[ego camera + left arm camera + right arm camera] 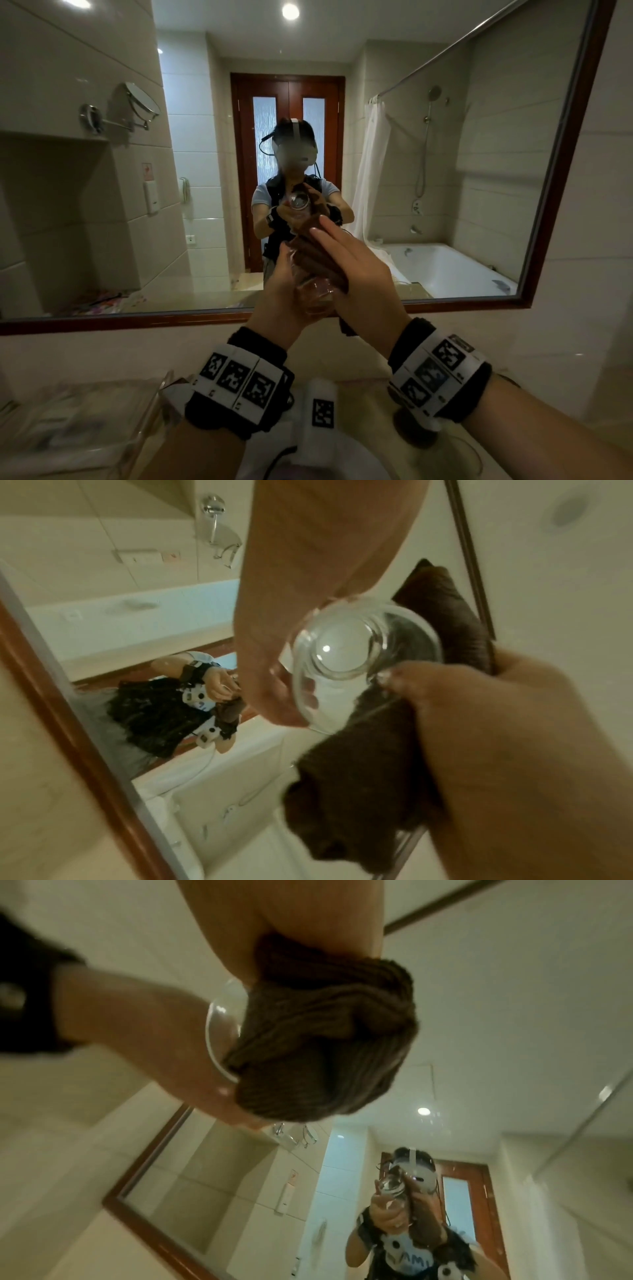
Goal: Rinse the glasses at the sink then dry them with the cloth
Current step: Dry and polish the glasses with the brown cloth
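The clear glass (317, 291) is raised in front of the wall mirror (479, 154), tilted with its thick base toward me and its mouth toward the mirror. My left hand (281, 291) comes up from below with the fingers curled round its side. My right hand (356, 274) lies over the brown cloth (318, 260) bunched on the glass, fingers stretched along it, thumb pinching cloth against the base.

Head plus two wrists
Head faces mirror (445, 154); wrists look close at glass (346, 656) and cloth (325, 1042), mirror behind.
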